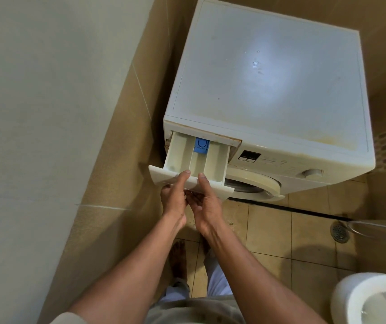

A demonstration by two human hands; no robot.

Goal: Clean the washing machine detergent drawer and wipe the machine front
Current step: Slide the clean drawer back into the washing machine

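Standing in a tiled corner, we are looking down on the washing machine (269,90), whose white top is carrying a few water drops and yellowish staining toward its front edge. A toilet bowl (348,292) is showing at the lower right, well apart from the machine; we cannot tell what is in it. The detergent drawer (195,160) is sticking far out of its slot at the upper left of the machine front, above the round door (257,184). It is showing three long compartments with yellowed walls, and we are making out no liquid or powder in them. Our left hand (174,198) and right hand (207,208) are both gripping the drawer's front panel side by side, thumbs hooked over its top edge and fingers curled underneath. A blue insert (201,145) is sitting at the back of the middle compartment.
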